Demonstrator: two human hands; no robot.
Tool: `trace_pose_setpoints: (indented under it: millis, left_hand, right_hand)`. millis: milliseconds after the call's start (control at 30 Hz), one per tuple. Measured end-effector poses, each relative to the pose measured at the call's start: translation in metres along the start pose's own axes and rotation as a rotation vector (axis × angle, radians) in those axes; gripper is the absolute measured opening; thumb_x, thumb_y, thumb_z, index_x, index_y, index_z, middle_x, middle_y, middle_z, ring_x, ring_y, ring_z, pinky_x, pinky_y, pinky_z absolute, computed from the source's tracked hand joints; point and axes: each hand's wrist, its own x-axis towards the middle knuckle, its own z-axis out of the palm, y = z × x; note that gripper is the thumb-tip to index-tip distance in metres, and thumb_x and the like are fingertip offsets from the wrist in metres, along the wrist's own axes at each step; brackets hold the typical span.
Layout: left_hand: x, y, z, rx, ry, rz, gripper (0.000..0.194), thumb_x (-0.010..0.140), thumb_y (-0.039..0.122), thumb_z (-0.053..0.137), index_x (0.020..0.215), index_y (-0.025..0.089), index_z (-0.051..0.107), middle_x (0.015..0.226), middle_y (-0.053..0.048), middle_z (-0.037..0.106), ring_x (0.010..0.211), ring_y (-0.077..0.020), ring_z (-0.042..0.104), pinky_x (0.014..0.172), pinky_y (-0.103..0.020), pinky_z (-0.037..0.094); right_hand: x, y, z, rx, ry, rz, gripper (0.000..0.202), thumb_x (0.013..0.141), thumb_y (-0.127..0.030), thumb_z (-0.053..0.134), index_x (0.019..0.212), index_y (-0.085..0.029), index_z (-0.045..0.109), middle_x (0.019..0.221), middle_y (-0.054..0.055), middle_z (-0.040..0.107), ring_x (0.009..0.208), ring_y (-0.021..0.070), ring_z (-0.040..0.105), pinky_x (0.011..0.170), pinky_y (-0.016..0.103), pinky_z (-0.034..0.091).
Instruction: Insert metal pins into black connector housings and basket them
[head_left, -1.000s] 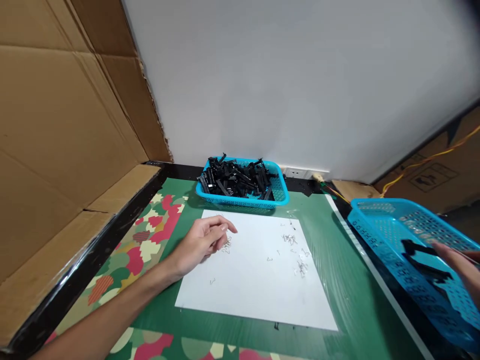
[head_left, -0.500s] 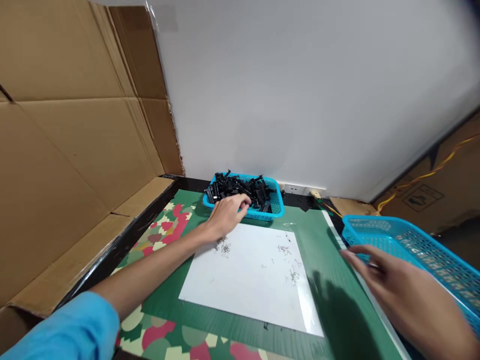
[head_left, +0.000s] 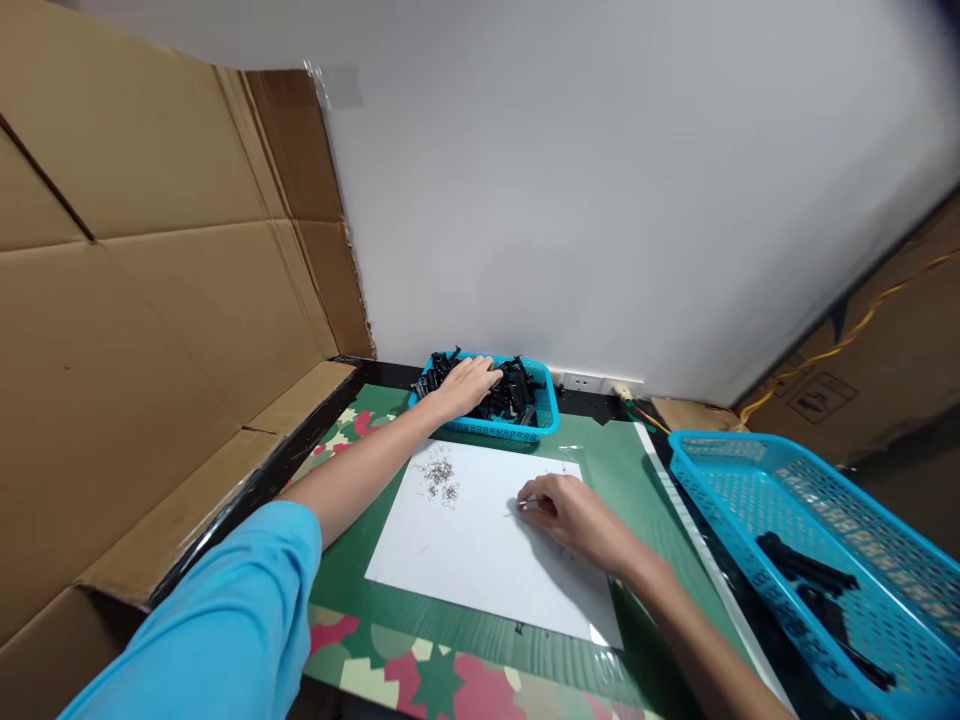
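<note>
My left hand [head_left: 469, 386] reaches over the blue basket [head_left: 553, 412] at the back, its fingers slightly spread on the pile of black plastic parts [head_left: 514, 390]. Over the right part of the white sheet [head_left: 480, 560] is my right hand [head_left: 559, 505], fingers pinched together around something thin and small that I cannot make out. Tiny wire-like pieces [head_left: 439, 475] lie in a loose heap on the sheet's upper left. More small pieces near my right hand are partly hidden by it.
A larger blue basket [head_left: 787, 520] at the right holds several black parts [head_left: 806, 565]. Cardboard [head_left: 172, 320] walls the left side. Sockets [head_left: 581, 382] and a yellow cable [head_left: 810, 358] are at the back right. A patterned cloth [head_left: 405, 680] shows at the front.
My left hand has moved from the small basket's front edge onto the black parts. My right hand has moved left from beside the large basket to the white sheet. The view has shifted slightly.
</note>
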Motion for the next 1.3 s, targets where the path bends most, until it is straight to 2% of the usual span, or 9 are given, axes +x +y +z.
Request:
trace_pose_setpoints:
  millis: [167,333,400,500,700,867,967,1100,1300]
  left_hand:
    - [-0.011,0.000,-0.024,-0.099,0.081,0.004,0.006,0.101,0.017,0.066,0.105,0.014,0.068,0.114,-0.014,0.069,0.114,-0.0294,0.064,0.109,-0.051,0.046]
    - [-0.048,0.021,-0.037,-0.320,0.204,-0.034,0.021,0.111,0.029,0.053,0.127,0.018,0.059,0.112,-0.011,0.070,0.108,-0.0243,0.067,0.100,-0.041,0.051]
    - [-0.070,0.035,-0.031,-0.464,0.237,-0.056,0.031,0.114,0.033,0.043,0.140,0.019,0.052,0.115,-0.012,0.072,0.109,-0.0218,0.070,0.095,-0.037,0.056]
    - [-0.101,0.058,-0.013,-1.162,0.210,-0.152,0.030,0.104,0.036,0.066,0.128,0.018,0.062,0.119,-0.014,0.076,0.113,-0.0253,0.073,0.101,-0.040,0.057]
    - [-0.140,0.090,0.012,-1.521,0.153,-0.397,0.033,0.098,0.041,0.076,0.113,0.019,0.056,0.121,-0.015,0.078,0.106,-0.0249,0.077,0.096,-0.041,0.061]
    - [-0.153,0.106,0.010,-1.633,0.081,-0.479,0.037,0.103,0.048,0.068,0.118,0.024,0.045,0.120,-0.013,0.078,0.093,-0.0230,0.079,0.087,-0.041,0.063]
    - [-0.161,0.116,0.003,-1.612,0.061,-0.477,0.033,0.106,0.046,0.064,0.125,0.024,0.047,0.121,-0.012,0.076,0.097,-0.0210,0.076,0.091,-0.039,0.061]
    - [-0.168,0.124,-0.003,-1.639,0.023,-0.483,0.031,0.107,0.040,0.063,0.131,0.025,0.050,0.115,-0.007,0.071,0.092,-0.0170,0.071,0.088,-0.034,0.058]
    - [-0.169,0.124,-0.001,-1.712,-0.035,-0.518,0.057,0.098,0.036,0.077,0.144,0.029,0.045,0.116,-0.008,0.067,0.095,-0.0180,0.067,0.083,-0.030,0.054]
  right_hand:
    - [-0.004,0.002,0.010,0.082,-0.021,-0.071,0.016,0.101,-0.027,0.066,0.101,-0.023,0.081,0.091,0.005,0.074,0.087,0.0224,0.066,0.078,0.032,0.046]
    - [-0.008,0.006,0.009,0.124,-0.036,-0.097,0.018,0.105,-0.031,0.065,0.100,-0.024,0.080,0.090,0.005,0.071,0.090,0.0232,0.063,0.080,0.034,0.046]
    - [-0.008,0.008,0.011,0.138,-0.040,-0.095,0.012,0.101,-0.030,0.071,0.099,-0.024,0.080,0.089,0.005,0.070,0.086,0.0224,0.062,0.078,0.034,0.045]
    - [-0.009,0.009,0.015,0.162,-0.058,-0.099,0.011,0.101,-0.026,0.071,0.093,-0.023,0.078,0.087,0.004,0.068,0.085,0.0219,0.060,0.079,0.034,0.044]
    - [-0.015,0.002,0.011,0.197,-0.072,-0.087,0.014,0.108,-0.024,0.057,0.099,-0.021,0.068,0.101,0.006,0.067,0.097,0.0225,0.060,0.088,0.035,0.045]
    - [-0.019,-0.006,0.001,0.336,-0.002,-0.007,0.016,0.112,-0.031,0.051,0.104,-0.021,0.061,0.104,0.005,0.067,0.089,0.0189,0.059,0.079,0.031,0.046]
    - [-0.019,-0.011,0.001,0.441,-0.001,0.044,0.020,0.111,-0.036,0.054,0.102,-0.021,0.065,0.097,0.003,0.070,0.083,0.0174,0.061,0.071,0.029,0.045]
    - [-0.017,-0.015,0.003,0.588,0.005,0.041,0.022,0.108,-0.035,0.062,0.096,-0.018,0.070,0.093,0.005,0.074,0.086,0.0183,0.066,0.075,0.030,0.051]
    - [-0.016,-0.012,0.009,0.707,0.150,0.078,0.021,0.100,-0.034,0.072,0.113,-0.018,0.068,0.092,0.007,0.080,0.083,0.0199,0.075,0.071,0.031,0.055]
